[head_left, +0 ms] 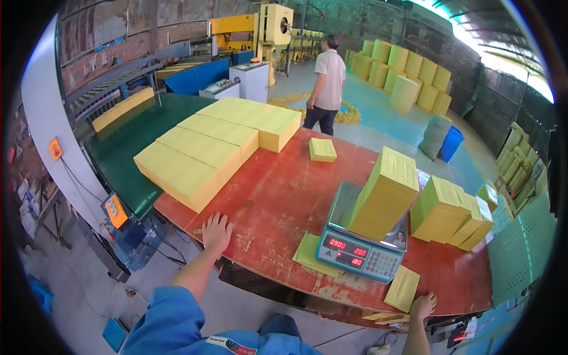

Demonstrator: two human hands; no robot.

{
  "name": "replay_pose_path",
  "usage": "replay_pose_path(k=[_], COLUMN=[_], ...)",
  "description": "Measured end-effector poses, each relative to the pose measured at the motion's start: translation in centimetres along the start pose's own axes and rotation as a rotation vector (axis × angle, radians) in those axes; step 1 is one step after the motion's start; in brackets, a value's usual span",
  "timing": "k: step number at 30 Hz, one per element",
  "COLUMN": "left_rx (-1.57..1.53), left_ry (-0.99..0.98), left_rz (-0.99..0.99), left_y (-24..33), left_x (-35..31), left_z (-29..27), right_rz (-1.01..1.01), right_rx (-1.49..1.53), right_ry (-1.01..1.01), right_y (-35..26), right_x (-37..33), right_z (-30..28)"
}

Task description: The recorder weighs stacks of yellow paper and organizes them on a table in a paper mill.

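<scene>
My left hand (217,232) rests with fingers spread on the near left edge of a worn red tabletop (272,201). At the near right edge, my right hand (423,305) lies on the tabletop with its fingers stretched out, beside a thin batch of yellow sheets (403,288). Neither hand holds anything. Between them stands a teal digital scale (361,257) with lit red digits. A tall stack of yellow sheets (384,192) sits on its pan, leaning slightly. More yellow sheets (313,254) lie flat, partly under the scale's left side.
Long yellow blocks of stacked sheets (204,145) cover the far left, next to a green conveyor belt (127,154). A small stack (322,149) sits at the far edge; several stacks (441,210) stand right of the scale. A person (327,86) is beyond the table, near yellow rolls (405,94).
</scene>
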State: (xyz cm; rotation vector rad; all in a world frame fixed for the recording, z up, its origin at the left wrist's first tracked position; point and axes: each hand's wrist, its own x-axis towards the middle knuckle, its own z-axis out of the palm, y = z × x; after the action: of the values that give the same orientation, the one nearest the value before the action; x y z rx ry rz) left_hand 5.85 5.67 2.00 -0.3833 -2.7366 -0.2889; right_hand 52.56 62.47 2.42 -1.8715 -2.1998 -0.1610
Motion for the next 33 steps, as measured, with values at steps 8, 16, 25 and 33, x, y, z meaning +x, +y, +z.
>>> replay_pose_path(k=[8, 16, 25, 33], left_rx=[-0.021, -0.013, -0.008, -0.006], left_ry=[-0.017, -0.028, -0.064, -0.067], left_rz=[-0.052, -0.04, -0.038, -0.041], left_y=[-0.1, -0.5, 0.0, 0.1], left_x=[0.3, 0.4, 0.5, 0.5], left_z=[0.0, 0.3, -0.1, -0.2], right_rz=[0.107, -0.049, -0.081, -0.055], right_rx=[-0.013, 0.04, 0.136, 0.139], right_ry=[0.067, 0.09, 0.104, 0.104], right_y=[-1.2, 0.0, 0.5, 0.0], right_x=[0.0, 1.1, 0.6, 0.7], right_z=[0.4, 1.1, 0.5, 0.1])
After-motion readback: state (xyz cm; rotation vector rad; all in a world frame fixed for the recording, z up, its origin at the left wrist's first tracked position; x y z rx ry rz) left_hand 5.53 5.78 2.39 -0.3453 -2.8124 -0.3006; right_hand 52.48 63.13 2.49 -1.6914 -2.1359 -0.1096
